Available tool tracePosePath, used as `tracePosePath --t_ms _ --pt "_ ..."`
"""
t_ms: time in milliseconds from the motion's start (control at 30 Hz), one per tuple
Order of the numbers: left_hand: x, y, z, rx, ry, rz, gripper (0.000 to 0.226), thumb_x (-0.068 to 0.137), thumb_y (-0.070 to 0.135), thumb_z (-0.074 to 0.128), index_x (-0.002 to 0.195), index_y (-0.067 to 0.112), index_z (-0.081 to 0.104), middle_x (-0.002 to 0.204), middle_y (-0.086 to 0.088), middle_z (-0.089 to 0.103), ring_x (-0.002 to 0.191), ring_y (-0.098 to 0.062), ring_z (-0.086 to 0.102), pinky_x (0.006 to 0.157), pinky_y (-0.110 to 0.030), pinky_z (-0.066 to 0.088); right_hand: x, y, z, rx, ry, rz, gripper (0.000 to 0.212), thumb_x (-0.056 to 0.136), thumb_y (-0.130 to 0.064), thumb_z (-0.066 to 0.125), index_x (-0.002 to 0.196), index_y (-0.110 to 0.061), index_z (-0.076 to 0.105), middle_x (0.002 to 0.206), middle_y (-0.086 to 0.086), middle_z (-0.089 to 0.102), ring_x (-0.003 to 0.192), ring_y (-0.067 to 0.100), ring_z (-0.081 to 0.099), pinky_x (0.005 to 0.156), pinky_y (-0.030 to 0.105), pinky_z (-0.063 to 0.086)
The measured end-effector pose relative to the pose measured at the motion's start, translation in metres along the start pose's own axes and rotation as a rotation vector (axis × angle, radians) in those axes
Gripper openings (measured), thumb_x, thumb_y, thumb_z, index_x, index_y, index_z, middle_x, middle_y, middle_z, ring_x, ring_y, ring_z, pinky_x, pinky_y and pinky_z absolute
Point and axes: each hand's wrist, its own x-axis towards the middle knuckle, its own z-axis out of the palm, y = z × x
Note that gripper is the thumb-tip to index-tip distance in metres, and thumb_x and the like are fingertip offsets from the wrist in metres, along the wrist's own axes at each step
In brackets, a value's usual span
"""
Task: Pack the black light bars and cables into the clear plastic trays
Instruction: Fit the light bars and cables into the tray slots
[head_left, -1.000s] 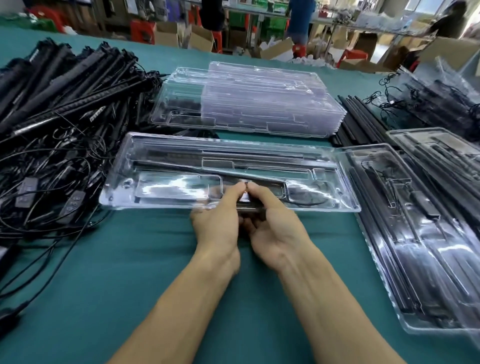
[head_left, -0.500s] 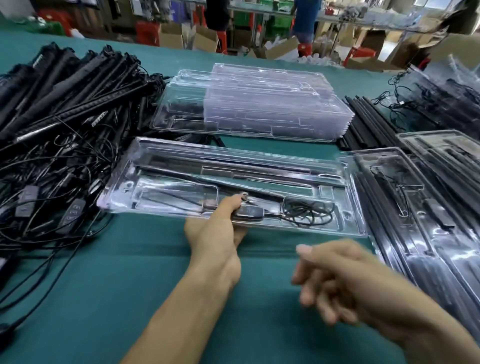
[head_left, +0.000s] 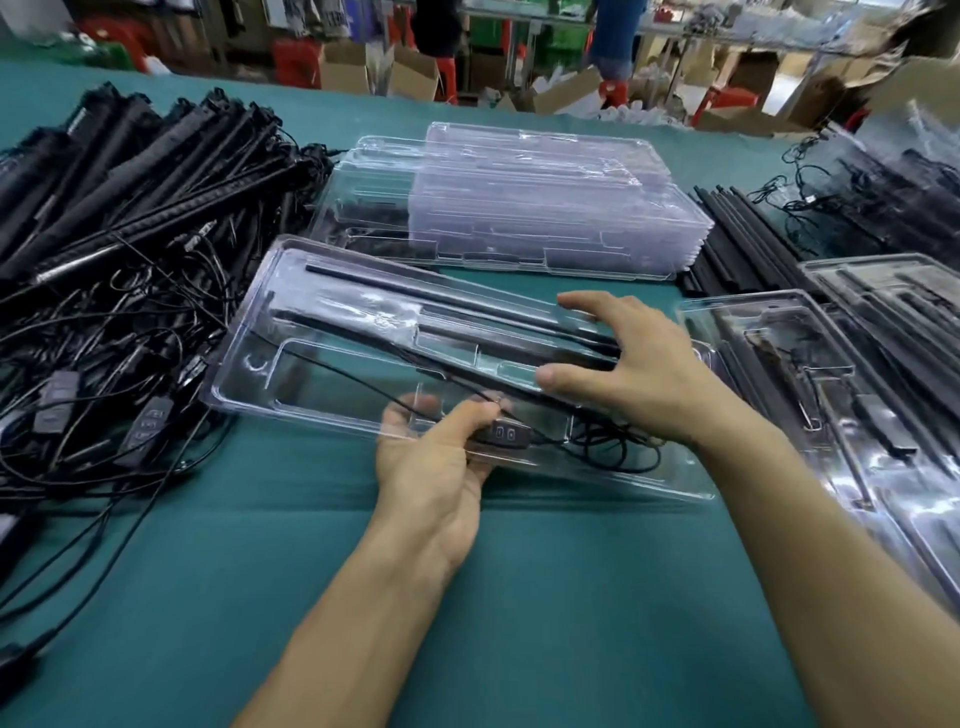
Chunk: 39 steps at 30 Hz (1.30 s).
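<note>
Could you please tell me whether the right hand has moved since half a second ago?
Yes. The right hand moved forward, toward the stack of empty trays, from above the green tabletop to above the tray being packed.

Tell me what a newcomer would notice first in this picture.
Most striking is the clear tray in the middle of the green table, holding black light bars and a coiled cable. The left hand pinches its near edge, and the right hand spreads open over its right end. To the left lies a tangled heap of black bars and cables, and behind the tray a stack of empty clear trays.
</note>
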Motion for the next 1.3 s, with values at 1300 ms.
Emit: tracePosePath --t_ms 1300 --pt "0.030 0.060 -0.020 2.020 -0.510 0.901 0.029 0.097 0.029 0.058 0.125 0.034 0.066 0.116 0.011 0.062 0.117 -0.017 0.050 0.098 -0.036 0.042 -0.029 0.011 -0.015 0.035 -0.114 -0.269 0.020 0.094 -0.043 0.054 0.110 -0.035 0.064 0.099 -0.014 0.072 0.091 0.011 0.067 0.081 0.039 0.053"
